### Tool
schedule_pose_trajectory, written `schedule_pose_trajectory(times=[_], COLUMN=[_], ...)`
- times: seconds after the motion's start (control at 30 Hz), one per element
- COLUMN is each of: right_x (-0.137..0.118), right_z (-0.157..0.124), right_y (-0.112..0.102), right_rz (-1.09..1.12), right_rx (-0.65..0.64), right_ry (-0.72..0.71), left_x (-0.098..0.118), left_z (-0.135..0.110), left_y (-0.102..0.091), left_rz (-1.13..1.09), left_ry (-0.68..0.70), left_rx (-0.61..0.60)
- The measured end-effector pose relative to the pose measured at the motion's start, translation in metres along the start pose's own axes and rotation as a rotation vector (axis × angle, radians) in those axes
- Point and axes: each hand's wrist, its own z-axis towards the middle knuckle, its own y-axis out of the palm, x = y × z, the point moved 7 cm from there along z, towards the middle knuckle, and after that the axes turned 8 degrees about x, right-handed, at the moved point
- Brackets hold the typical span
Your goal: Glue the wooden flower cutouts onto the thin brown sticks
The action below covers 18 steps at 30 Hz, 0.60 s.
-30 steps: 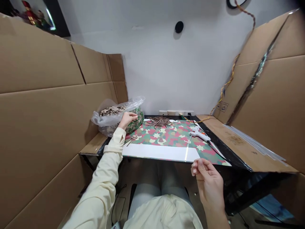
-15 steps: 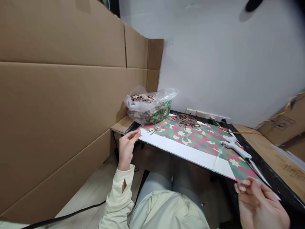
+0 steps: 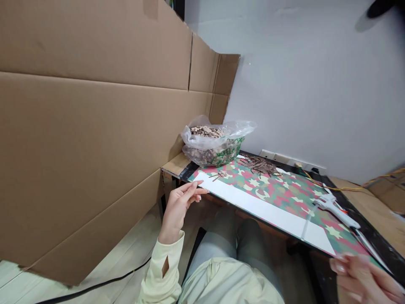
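My left hand [image 3: 182,207] hovers at the near left edge of the table, by the end of a white paper strip [image 3: 253,207]. Its fingers are stretched out, the tips slightly apart, and nothing shows between them. At the right front corner, my right hand [image 3: 368,276] is raised with thumb and fingers pinched together; whatever may be in them cannot be made out. A small cluster of wooden pieces with thin sticks [image 3: 220,174] lies near the strip's left end. A white glue gun [image 3: 337,210] rests on the camouflage-patterned sheet [image 3: 292,192], its nozzle towards the strip.
Behind the sheet lies a pile of thin brown sticks [image 3: 259,164]. A clear plastic bag [image 3: 215,145] of small wooden slices stands at the far left corner. Tall cardboard [image 3: 110,135] walls the left side. A power strip [image 3: 281,158] and yellow cable [image 3: 351,188] run along the wall.
The view has turned left, so the table appears further right. My left hand has drawn slightly off the strip's end, its fingertips parting. My right hand stays pinched near the right corner.
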Motion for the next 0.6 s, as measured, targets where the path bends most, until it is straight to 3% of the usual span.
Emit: schedule_pose_trajectory(times=[0.2, 0.37, 0.53, 0.6], right_x=[0.005, 0.010, 0.002, 0.001], right_z=[-0.042, -0.074, -0.082, -0.083], right_y=[0.049, 0.085, 0.092, 0.090], right_rz=[0.043, 0.105, 0.202, 0.210], right_rx=[-0.222, -0.501, -0.630, -0.645], right_ry=[0.224, 0.497, 0.580, 0.575], left_x=[-0.011, -0.030, -0.039, -0.039], left_z=[-0.026, -0.038, -0.053, -0.056], left_y=[0.046, 0.076, 0.109, 0.116], left_rz=[0.033, 0.290, 0.549, 0.596], left_ry=[-0.058, 0.025, 0.138, 0.194], left_rx=[-0.185, -0.242, -0.456, -0.480])
